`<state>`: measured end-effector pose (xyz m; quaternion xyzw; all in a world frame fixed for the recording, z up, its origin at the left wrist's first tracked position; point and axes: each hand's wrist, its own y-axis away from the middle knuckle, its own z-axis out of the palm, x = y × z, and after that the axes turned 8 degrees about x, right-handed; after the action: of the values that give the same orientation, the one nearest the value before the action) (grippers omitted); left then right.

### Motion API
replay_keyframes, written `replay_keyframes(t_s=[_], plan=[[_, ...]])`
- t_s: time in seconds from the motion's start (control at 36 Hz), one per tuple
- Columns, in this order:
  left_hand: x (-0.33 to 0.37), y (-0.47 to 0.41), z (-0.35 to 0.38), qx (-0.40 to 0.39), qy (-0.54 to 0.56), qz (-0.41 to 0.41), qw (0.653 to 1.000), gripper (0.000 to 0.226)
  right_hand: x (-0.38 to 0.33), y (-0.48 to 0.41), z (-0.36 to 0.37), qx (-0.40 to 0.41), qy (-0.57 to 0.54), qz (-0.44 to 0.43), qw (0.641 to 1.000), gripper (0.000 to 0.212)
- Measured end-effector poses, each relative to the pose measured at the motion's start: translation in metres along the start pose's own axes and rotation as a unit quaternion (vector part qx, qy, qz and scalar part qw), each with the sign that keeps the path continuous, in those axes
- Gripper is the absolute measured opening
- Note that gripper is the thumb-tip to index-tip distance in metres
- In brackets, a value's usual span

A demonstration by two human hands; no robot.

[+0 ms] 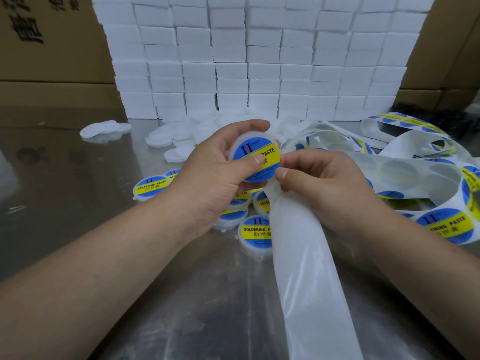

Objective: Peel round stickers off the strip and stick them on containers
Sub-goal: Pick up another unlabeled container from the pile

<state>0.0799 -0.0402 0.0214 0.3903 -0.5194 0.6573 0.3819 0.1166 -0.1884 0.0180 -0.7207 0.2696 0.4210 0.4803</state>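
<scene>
Steel table (65, 178) below white box stack (259, 61) | your left hand (215, 172) is gripping container (245, 138) before the stack, thumb pressing sticker (250, 153) | your right hand (319, 183) is pinching strip (298, 255) | risk: uneven pressure creasing sticker

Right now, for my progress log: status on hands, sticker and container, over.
Left hand grips container, thumb on sticker. Right hand pinches empty backing strip. Labelled containers piled below, not obstructing.
</scene>
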Motion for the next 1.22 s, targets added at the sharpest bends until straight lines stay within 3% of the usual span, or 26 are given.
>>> replay_keyframes(t_s=[0.22,0.33,0.39,0.58,0.69,0.94,1.06,1.14,1.22], plan=[[0.001,0.0,0.001,0.013,-0.013,0.009,1.0,0.037,-0.001,0.001,0.0,0.001,0.006,-0.004,1.0,0.026],[0.001,0.002,0.003,0.028,-0.039,0.033,0.998,0.038,-0.001,0.001,0.001,0.0,0.016,0.009,1.0,0.013],[0.001,0.002,0.004,0.043,-0.061,0.056,0.996,0.039,-0.001,0.001,0.002,0.004,0.021,0.015,1.0,0.018],[-0.006,0.0,0.003,0.118,-0.162,0.127,0.971,0.044,-0.001,0.001,0.008,0.008,0.053,0.013,0.998,0.023],[-0.008,0.001,0.005,0.146,-0.2,0.147,0.958,0.044,-0.002,0.001,0.008,0.017,0.084,0.0,0.996,0.042],[-0.009,0.007,0.011,0.18,-0.262,0.184,0.93,0.039,-0.003,0.0,0.008,0.042,0.121,0.007,0.992,0.025],[-0.001,0.003,0.006,0.23,-0.275,0.182,0.916,0.04,-0.001,-0.001,0.002,0.093,0.168,0.021,0.981,0.038],[0.004,-0.002,-0.002,0.254,-0.243,0.158,0.923,0.037,-0.001,-0.002,-0.003,0.123,0.161,0.032,0.979,0.04],[0.004,0.003,0.004,0.211,-0.201,0.121,0.949,0.031,-0.002,-0.002,-0.003,0.11,0.136,0.021,0.984,0.029]])
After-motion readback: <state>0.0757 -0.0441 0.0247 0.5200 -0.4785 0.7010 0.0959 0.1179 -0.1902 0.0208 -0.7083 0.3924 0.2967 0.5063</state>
